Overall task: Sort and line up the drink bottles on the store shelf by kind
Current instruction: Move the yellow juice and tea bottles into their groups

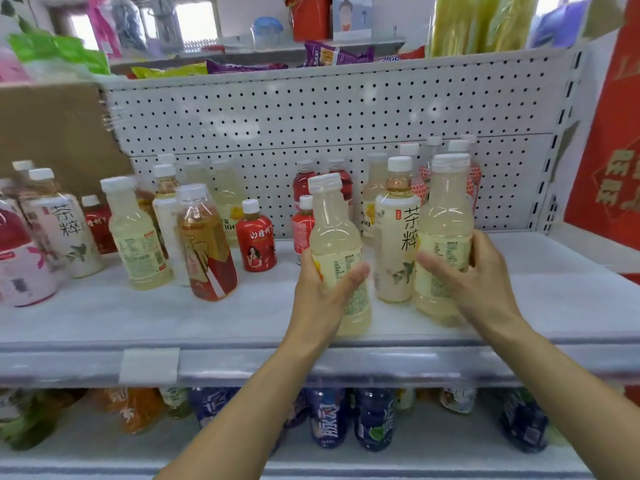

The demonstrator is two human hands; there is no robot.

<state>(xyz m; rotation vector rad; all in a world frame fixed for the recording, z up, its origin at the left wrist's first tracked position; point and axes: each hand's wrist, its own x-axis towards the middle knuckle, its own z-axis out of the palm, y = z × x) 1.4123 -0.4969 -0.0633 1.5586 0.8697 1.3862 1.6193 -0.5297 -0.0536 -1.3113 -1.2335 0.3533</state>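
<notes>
My left hand (323, 292) grips a pale yellow drink bottle (334, 237) near the front middle of the white shelf (138, 313). My right hand (474, 271) grips a second pale yellow bottle (446, 216) of the same kind to its right. Between the two stands a white-labelled tea bottle (396, 230). Further left stand another pale yellow bottle (136, 237), an amber tea bottle (206, 244), a small red bottle (258, 244) and a white tea bottle (64, 223). More red and yellow bottles stand behind, partly hidden.
A perforated white back panel (311, 123) closes the shelf behind; a metal upright (561, 150) bounds it on the right. A pink-labelled bottle (17, 265) stands at far left. Blue and orange bottles (329, 417) fill the shelf below. Snack bags (332, 55) lie above.
</notes>
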